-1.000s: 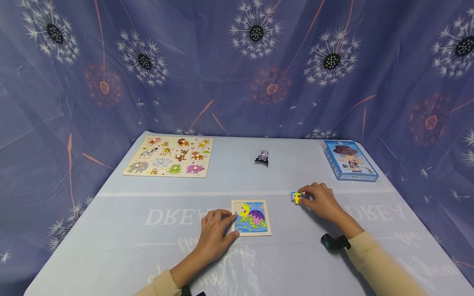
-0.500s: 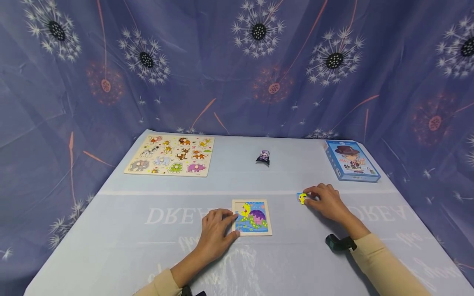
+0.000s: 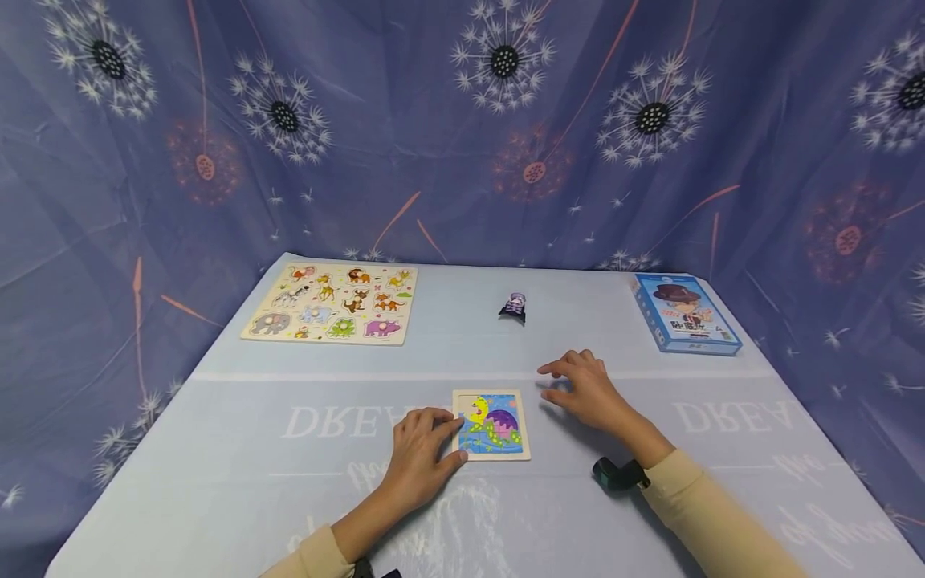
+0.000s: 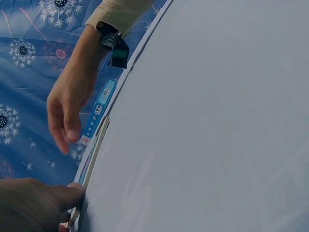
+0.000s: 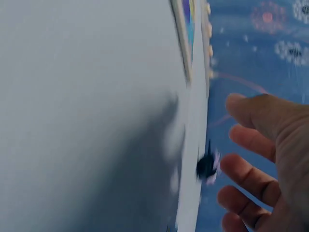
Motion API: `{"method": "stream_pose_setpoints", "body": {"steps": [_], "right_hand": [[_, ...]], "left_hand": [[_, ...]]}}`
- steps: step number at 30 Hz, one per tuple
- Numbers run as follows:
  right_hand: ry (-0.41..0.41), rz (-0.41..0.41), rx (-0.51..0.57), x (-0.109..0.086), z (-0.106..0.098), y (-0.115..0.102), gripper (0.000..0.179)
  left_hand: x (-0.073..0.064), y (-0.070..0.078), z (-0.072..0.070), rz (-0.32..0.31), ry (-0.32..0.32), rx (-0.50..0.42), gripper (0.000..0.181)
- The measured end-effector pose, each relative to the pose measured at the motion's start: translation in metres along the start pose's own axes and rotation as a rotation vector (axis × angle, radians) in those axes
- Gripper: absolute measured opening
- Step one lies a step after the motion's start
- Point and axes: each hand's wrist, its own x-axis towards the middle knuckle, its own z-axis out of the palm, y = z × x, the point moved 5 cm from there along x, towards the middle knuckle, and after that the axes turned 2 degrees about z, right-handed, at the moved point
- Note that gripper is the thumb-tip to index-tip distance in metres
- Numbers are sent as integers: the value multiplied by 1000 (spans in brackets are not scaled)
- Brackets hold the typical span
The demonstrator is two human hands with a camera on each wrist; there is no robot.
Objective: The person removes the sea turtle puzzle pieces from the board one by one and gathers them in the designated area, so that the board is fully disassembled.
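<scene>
A small square jigsaw puzzle (image 3: 495,425) in a pale wooden frame, with a picture of a yellow creature and a purple shell, lies flat on the table. My left hand (image 3: 421,456) holds the frame's left side, index fingertip on the edge and thumb at the near corner. To the right of the puzzle, my right hand (image 3: 587,393) hovers above the table with thumb and fingers apart. Nothing shows between its fingers (image 5: 248,176) in the right wrist view. The small yellow-and-blue piece seen earlier is out of sight; the right hand may cover its spot.
An animal knob puzzle board (image 3: 328,303) lies at the back left. A small purple-and-black figure-like item (image 3: 514,307) sits at the back middle. At the back right is a blue game box (image 3: 686,313). A dandelion-print curtain (image 3: 405,128) hangs behind the table.
My right hand pinched the small yellow-and-blue piece and drew it slightly right, then let go and moved left toward the puzzle with its fingers spread. My left hand stays put.
</scene>
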Motion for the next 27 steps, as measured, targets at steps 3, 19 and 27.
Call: {"method": "stream_pose_setpoints", "body": {"steps": [3, 19, 27], "right_hand": [[-72, -58, 23, 6, 11, -19, 32], [-416, -217, 106, 36, 49, -52, 29], [-564, -252, 122, 45, 55, -52, 38]], "left_hand": [[0, 0, -1, -4, 2, -1, 42], [0, -1, 0, -37, -4, 10, 44], [2, -1, -1, -54, 2, -16, 45]]}}
